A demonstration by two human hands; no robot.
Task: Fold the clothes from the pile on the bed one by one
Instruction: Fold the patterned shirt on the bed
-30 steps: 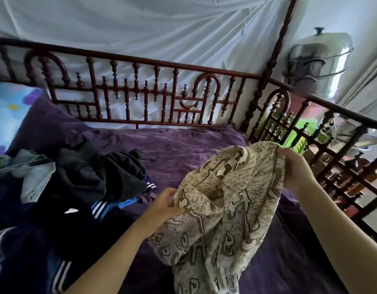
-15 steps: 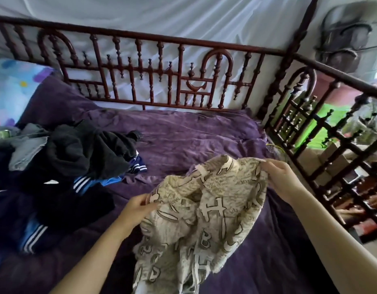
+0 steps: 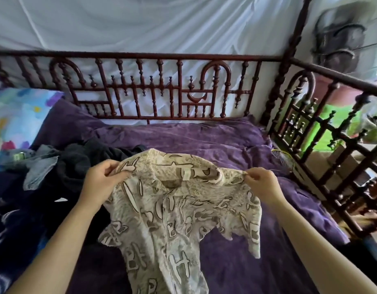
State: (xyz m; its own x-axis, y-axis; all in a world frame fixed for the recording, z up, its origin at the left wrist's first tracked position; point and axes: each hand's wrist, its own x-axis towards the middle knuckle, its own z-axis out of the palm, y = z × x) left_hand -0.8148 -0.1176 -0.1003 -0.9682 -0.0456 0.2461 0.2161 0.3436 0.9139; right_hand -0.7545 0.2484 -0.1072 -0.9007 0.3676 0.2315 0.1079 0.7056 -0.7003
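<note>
Both hands have spread the shirt (image 3: 175, 211) open; left hand (image 3: 102, 181) and right hand (image 3: 261, 183) pinch its shoulders, pile (image 3: 77, 164) beyond the left. Advise level shoulders, lowering flat onto bed (image 3: 204, 143).

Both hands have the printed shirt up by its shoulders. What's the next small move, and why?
Probably lower the beige letter-printed shirt flat onto the purple bedspread ahead. The left hand and right hand pinch its shoulders; its body hangs rumpled, so folding needs a flat surface.
</note>
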